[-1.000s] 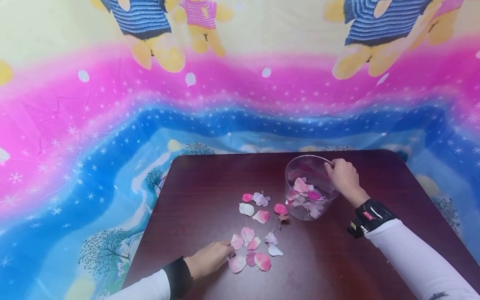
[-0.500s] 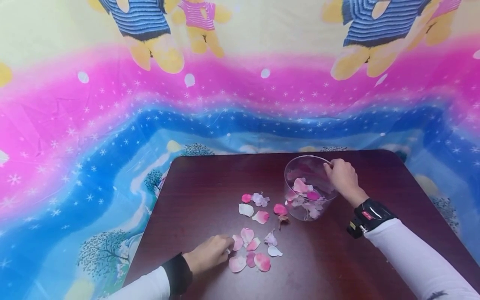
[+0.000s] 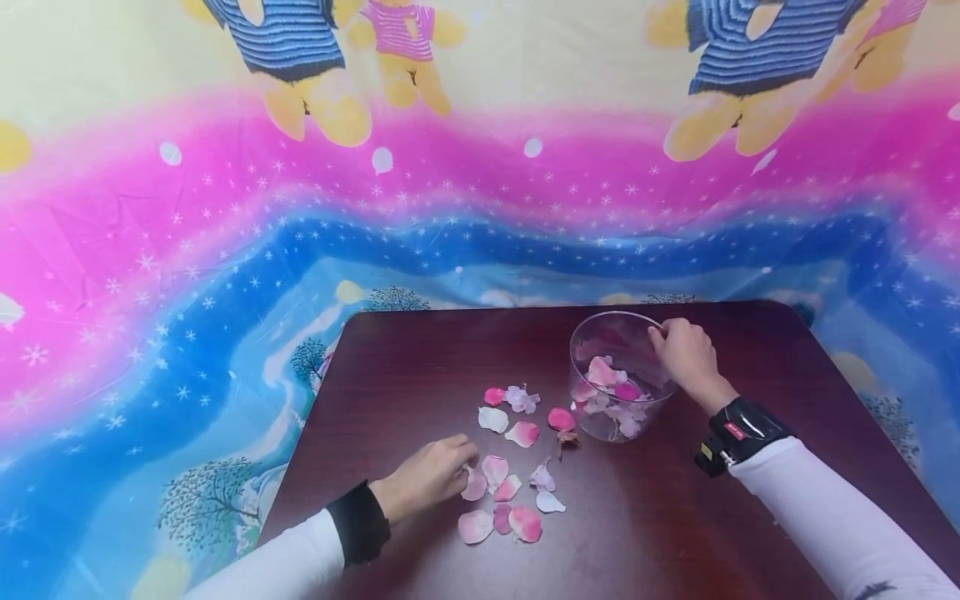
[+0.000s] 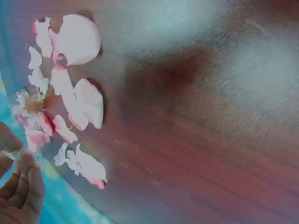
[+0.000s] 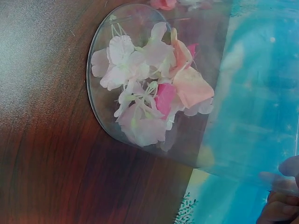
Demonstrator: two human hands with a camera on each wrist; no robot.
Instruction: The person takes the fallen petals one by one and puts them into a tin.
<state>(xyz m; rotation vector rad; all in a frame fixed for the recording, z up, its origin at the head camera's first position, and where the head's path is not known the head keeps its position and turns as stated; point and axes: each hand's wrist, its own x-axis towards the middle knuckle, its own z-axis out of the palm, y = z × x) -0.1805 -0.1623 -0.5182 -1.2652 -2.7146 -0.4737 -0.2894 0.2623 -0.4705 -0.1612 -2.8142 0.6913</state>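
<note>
My left hand (image 3: pixel 431 477) is raised over the left side of the loose petals. Between its thumb and fingertips it pinches a small whitish petal (image 4: pixel 15 153), mostly covered by the fingers. Pale pink petals (image 3: pixel 495 472) lie just beyond those fingertips. At the back right, my right hand (image 3: pixel 688 358) grips the rim of a clear round container (image 3: pixel 651 410), thumb inside the edge. The container stands upright on the table, and pink, magenta and pale lilac petals (image 5: pixel 140 70) are heaped at its bottom.
Several more petals lie scattered on the dark wooden table (image 3: pixel 660 533), among them a white petal (image 3: pixel 492 418), a lilac blossom (image 3: pixel 521 399) and a brownish dried piece (image 3: pixel 567 438). A printed cloth (image 3: pixel 480 183) hangs behind the table.
My left hand has lifted and moved slightly away from me, from beside the nearer petals to above the pale pink ones. The right hand and container stay put.
</note>
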